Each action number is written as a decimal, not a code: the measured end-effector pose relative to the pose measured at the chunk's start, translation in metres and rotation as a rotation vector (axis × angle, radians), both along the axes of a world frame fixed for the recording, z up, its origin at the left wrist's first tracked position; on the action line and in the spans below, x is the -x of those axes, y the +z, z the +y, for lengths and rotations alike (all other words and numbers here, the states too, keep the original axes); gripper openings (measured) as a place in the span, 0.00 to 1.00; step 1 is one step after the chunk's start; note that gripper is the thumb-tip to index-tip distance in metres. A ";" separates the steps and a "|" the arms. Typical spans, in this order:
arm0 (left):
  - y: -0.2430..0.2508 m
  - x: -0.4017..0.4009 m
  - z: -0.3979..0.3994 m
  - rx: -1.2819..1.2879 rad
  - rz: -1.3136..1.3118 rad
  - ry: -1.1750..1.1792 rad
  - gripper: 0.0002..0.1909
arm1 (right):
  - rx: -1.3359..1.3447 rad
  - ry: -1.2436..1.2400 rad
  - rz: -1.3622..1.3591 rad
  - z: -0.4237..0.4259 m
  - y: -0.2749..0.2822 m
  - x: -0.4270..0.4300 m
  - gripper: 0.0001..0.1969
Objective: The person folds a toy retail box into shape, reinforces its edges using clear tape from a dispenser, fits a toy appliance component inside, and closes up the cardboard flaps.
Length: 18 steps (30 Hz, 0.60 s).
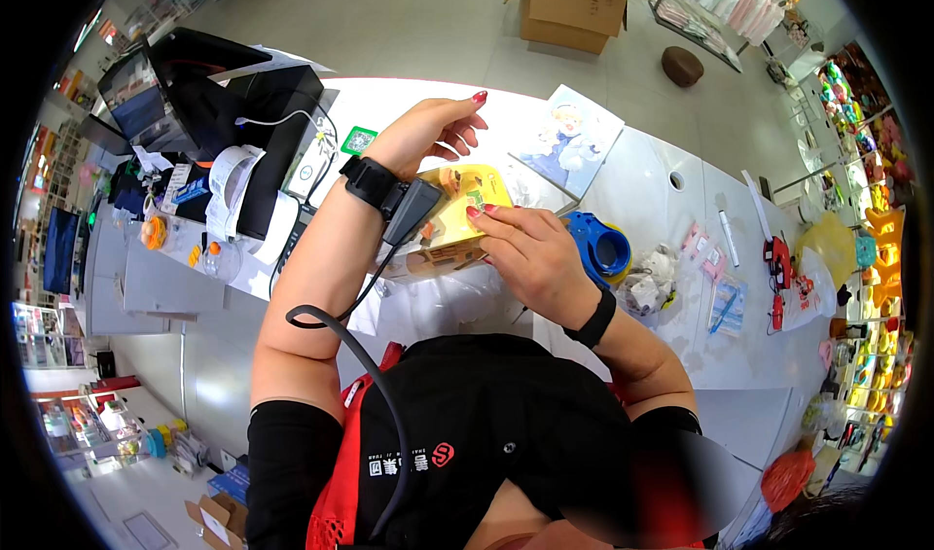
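A yellow printed cardboard box [496, 179] lies on the white counter before me, with pictures of food on its top. My right hand [531, 247] has its fingers over the box's right end, fingertips on the top and at the near edge. Above the box's far left corner, my left hand [446, 130] is raised with nothing in it, fingers apart and a little bent. A black cabled device [412, 211] is strapped at my left wrist and covers part of the box. Clear plastic film [529, 189] lies behind the box.
A blue tape dispenser [602, 249] stands just right of my right hand. An illustrated flat box [568, 141] lies farther back. Monitors [135, 105] and curling receipt paper [232, 185] crowd the left. A marker [728, 238] and plastic bags [810, 287] are at the right.
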<state>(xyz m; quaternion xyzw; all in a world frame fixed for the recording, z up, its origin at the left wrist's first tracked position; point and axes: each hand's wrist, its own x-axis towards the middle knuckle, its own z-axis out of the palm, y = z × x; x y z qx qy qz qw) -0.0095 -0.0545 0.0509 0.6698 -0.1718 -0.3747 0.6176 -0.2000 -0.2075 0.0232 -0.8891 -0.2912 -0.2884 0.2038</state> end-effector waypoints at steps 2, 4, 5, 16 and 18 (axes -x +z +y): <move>-0.002 0.000 0.006 -0.021 -0.058 -0.037 0.15 | -0.002 -0.006 0.002 0.001 0.000 0.001 0.07; 0.000 -0.003 0.004 -0.111 -0.150 -0.139 0.16 | 0.002 -0.002 -0.010 -0.002 -0.002 0.000 0.10; -0.002 -0.002 0.005 -0.115 -0.224 -0.139 0.16 | 0.007 -0.021 -0.016 -0.002 -0.003 0.001 0.10; -0.008 -0.006 0.001 -0.221 -0.209 -0.062 0.11 | -0.070 -0.015 -0.157 0.001 -0.023 -0.005 0.05; -0.009 -0.012 0.008 -0.248 -0.227 -0.094 0.08 | -0.079 -0.003 -0.158 0.003 -0.018 -0.003 0.07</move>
